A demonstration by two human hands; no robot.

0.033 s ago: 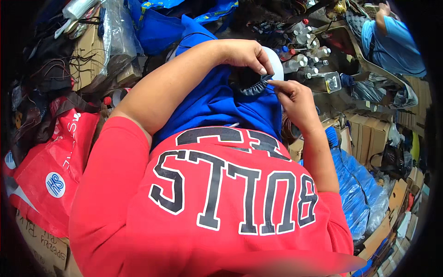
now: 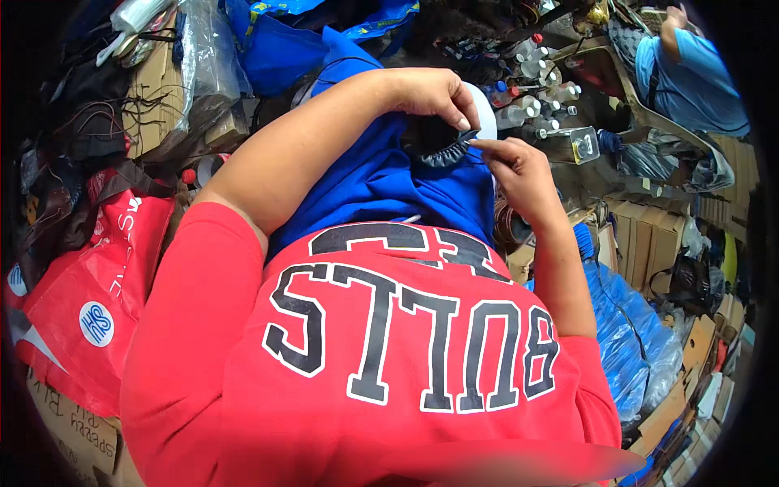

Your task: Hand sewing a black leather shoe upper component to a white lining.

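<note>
On the blue cloth (image 2: pixel 349 174) over my lap rests a black piece with a puckered, gathered edge (image 2: pixel 442 156), which looks like a leather shoe upper. My left hand (image 2: pixel 434 96) reaches over it from the far side, thumb and fingers pinched on its right end. Close beside those fingertips, my right hand (image 2: pixel 519 170) has its thumb and forefinger pressed together at the same edge. Whether a needle or thread sits in the right fingertips is too small to see. Behind the left fingers shows a smooth white rounded thing (image 2: pixel 480 114). Part of the black piece lies in shadow under my left hand.
Several plastic bottles (image 2: pixel 531 105) stand ahead on the right, near a clear square container (image 2: pixel 583 144). A red bag (image 2: pixel 89 300) lies at left, blue plastic sheeting (image 2: pixel 621 325) and cardboard boxes (image 2: pixel 649 231) at right. Another person in a light blue shirt (image 2: pixel 690 81) is at far right.
</note>
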